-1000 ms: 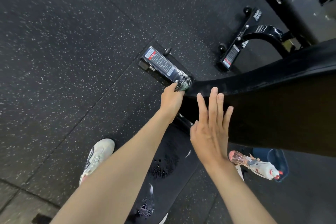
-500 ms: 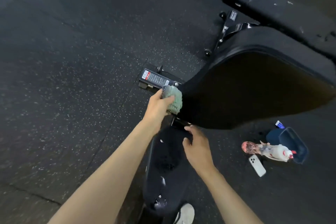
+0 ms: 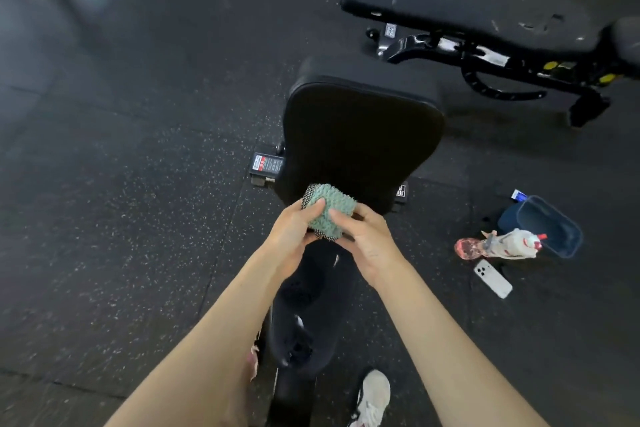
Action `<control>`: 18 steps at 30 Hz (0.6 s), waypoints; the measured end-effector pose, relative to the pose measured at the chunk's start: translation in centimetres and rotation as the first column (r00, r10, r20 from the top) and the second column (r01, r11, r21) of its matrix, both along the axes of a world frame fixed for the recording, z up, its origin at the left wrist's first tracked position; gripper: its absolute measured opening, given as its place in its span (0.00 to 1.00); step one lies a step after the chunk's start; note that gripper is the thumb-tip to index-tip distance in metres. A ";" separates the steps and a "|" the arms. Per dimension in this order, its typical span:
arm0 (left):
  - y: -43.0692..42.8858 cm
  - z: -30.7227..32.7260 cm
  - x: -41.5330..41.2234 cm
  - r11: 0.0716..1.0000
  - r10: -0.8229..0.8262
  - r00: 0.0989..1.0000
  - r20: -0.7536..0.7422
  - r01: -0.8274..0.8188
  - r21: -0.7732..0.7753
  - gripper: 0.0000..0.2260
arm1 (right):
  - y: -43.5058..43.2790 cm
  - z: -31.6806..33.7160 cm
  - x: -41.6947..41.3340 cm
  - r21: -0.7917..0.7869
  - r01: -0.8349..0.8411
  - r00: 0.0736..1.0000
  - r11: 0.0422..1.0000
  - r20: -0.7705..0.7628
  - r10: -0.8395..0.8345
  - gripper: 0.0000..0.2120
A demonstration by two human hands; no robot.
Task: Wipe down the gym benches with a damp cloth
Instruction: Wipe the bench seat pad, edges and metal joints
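The right hand (image 3: 367,239) now joins the left hand (image 3: 294,232); both grip the green cloth (image 3: 329,211) before the bench pad (image 3: 363,135). A spray bottle (image 3: 502,244), phone (image 3: 493,278) and seemingly a blue tub (image 3: 554,229) lie rightward.

Bare forearms stretched forward, left grip (image 3: 291,234) and right grip (image 3: 369,239) (thumbs on top) curled round a bunched cloth (image 3: 335,199), right fingers seemingly tucked underneath
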State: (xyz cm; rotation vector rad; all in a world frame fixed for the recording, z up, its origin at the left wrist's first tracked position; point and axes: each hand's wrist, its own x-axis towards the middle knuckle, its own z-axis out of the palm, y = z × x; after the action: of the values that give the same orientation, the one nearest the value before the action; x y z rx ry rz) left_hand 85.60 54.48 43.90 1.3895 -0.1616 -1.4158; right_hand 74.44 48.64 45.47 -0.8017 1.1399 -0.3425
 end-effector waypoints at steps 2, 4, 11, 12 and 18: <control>-0.8 1.2 -2.1 0.996 -0.077 0.996 0.047 0.075 0.039 0.11 | -0.3 0.5 -1.8 -0.014 0.062 0.998 0.998 0.011 -0.061 0.16; -1.5 2.0 -4.0 0.985 -0.159 0.984 0.079 0.153 0.074 0.12 | -0.8 0.9 -3.4 -0.026 0.104 0.994 0.994 0.022 -0.103 0.16; -4.1 5.5 -6.6 0.985 -0.157 0.534 0.831 0.145 0.093 0.14 | -4.5 2.4 -7.9 -0.146 0.399 0.916 0.905 0.012 -0.401 0.05; -4.3 6.4 -6.5 0.989 -0.098 0.401 0.911 0.143 0.043 0.14 | -5.2 2.9 -8.0 -0.181 0.426 0.902 0.886 0.006 -0.432 0.05; -8.2 9.9 -4.1 0.971 0.182 -0.190 0.965 0.186 -0.147 0.17 | -8.3 7.4 -5.8 -0.515 0.455 0.866 0.727 0.063 -0.497 0.07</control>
State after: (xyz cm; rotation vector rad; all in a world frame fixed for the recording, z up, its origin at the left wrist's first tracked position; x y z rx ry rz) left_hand 81.49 46.32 53.78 1.9655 -1.3808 0.2225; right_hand 68.62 40.37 52.91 -0.9839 1.3471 -1.1011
